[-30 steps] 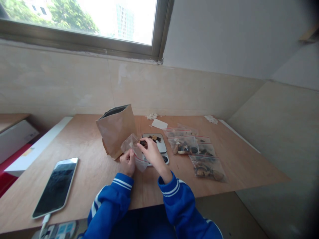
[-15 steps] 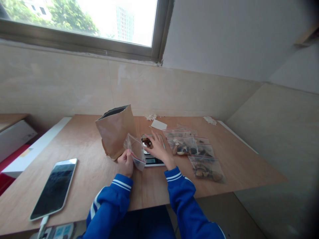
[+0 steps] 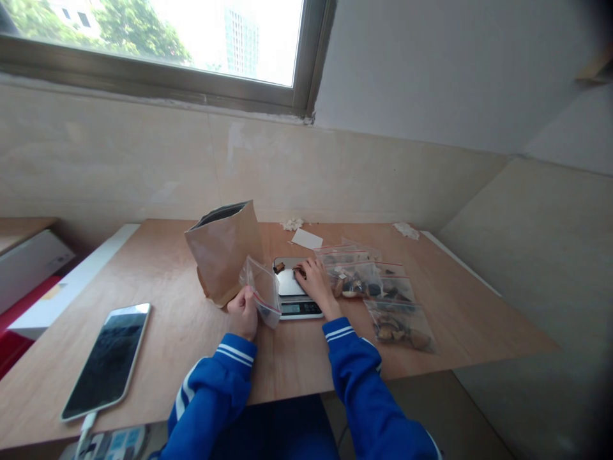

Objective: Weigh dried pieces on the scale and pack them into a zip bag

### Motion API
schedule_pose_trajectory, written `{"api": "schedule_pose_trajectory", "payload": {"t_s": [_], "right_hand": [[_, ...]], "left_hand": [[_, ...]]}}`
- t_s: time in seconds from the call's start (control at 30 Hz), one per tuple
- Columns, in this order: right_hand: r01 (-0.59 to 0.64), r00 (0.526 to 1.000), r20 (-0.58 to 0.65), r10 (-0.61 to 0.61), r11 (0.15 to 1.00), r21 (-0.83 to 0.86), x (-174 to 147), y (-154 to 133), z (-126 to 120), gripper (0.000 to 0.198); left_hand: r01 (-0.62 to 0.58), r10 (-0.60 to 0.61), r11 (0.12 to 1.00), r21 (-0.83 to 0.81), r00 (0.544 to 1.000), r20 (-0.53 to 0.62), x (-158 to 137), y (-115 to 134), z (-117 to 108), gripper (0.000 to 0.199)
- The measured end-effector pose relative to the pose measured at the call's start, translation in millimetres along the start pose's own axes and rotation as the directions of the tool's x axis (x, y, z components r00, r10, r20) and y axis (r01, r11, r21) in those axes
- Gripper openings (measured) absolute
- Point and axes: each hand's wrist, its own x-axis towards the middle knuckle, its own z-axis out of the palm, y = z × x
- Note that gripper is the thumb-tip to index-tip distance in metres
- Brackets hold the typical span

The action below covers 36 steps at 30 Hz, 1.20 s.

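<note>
My left hand (image 3: 242, 313) is closed on the edge of a clear zip bag (image 3: 263, 289) with a red seal line, and the bag looks empty. To its right lies a flat kitchen scale (image 3: 290, 289) with a lit display along its near edge. One dark brown dried piece (image 3: 280, 268) rests on the scale's far left part. Over the scale's right side, my right hand (image 3: 314, 282) has its fingers curled round another brown dried piece (image 3: 299, 272), mostly hidden under them. An upright brown paper bag (image 3: 224, 252) stands open just behind my left hand.
Several filled zip bags (image 3: 400, 326) of brown dried pieces lie right of the scale. A white card (image 3: 307, 239) and crumbled white bits (image 3: 292, 224) are near the wall. A phone (image 3: 108, 361) with a charging cable (image 3: 86, 428) lies at the left front.
My right hand has shifted right across the scale with a brown piece under its fingers, uncovering the scale plate and display. My left hand keeps hold of the zip bag.
</note>
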Motion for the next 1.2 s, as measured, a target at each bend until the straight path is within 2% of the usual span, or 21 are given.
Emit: {"api": "schedule_pose_trajectory", "payload": {"t_s": [0.13,0.3,0.43,0.53,0.63,0.77,0.83,0.9,0.97,1.03,1.13,1.2], "right_hand": [[0.006,0.994,-0.108,-0.001,0.999,0.046,5.2,6.7,1.8,0.022],[-0.019,0.986,-0.157,0.059,0.970,0.244,12.9,10.4,6.1,0.022],[-0.090,0.974,-0.149,0.172,0.891,0.445,19.4,6.9,7.9,0.024],[-0.126,0.945,-0.183,0.270,0.819,0.560,24.9,-2.6,4.8,0.029],[-0.119,0.912,-0.198,0.359,0.694,0.710,31.2,-19.8,-4.9,0.033],[-0.059,0.893,-0.133,0.431,0.404,0.913,38.4,-54.6,-28.7,0.036],[-0.063,0.902,-0.058,0.429,0.263,0.963,39.4,-73.6,-42.4,0.037],[-0.098,0.936,0.019,0.351,0.208,0.973,37.5,-89.5,-54.3,0.037],[-0.115,0.975,0.056,0.217,0.271,0.956,33.0,-100.0,-62.2,0.036],[-0.095,0.993,0.055,0.106,0.416,0.904,26.7,-104.8,-65.6,0.032],[-0.069,0.998,0.059,0.037,0.632,0.772,17.0,-105.7,-65.8,0.022],[-0.060,0.996,0.090,-0.003,0.727,0.684,11.6,-105.9,-66.1,0.016]], "left_hand": [[-0.005,0.005,1.000,-0.002,1.000,0.000,0.5,-0.7,0.1,0.042],[-0.013,0.013,1.000,0.019,1.000,0.007,1.3,2.1,-0.4,0.042],[-0.007,0.007,1.000,0.027,1.000,0.004,1.0,6.5,0.1,0.043],[0.000,0.000,1.000,0.030,1.000,0.006,0.9,8.7,0.7,0.043],[0.001,-0.002,0.999,0.033,1.000,0.013,1.2,9.1,0.8,0.043],[-0.001,0.000,1.000,0.029,1.000,0.029,1.5,7.9,0.5,0.043],[0.000,-0.001,1.000,0.021,0.999,0.036,1.5,7.9,0.6,0.042],[0.004,-0.004,1.000,0.016,0.999,0.033,1.3,8.8,0.8,0.042],[0.012,-0.012,1.000,0.013,1.000,0.029,1.2,10.0,0.9,0.042],[0.013,-0.013,1.000,0.008,1.000,0.024,1.2,10.7,0.9,0.042],[0.002,-0.002,1.000,-0.001,1.000,0.030,1.1,9.3,0.7,0.043],[0.000,0.000,1.000,-0.005,0.999,0.039,1.0,7.3,0.5,0.043]]}}
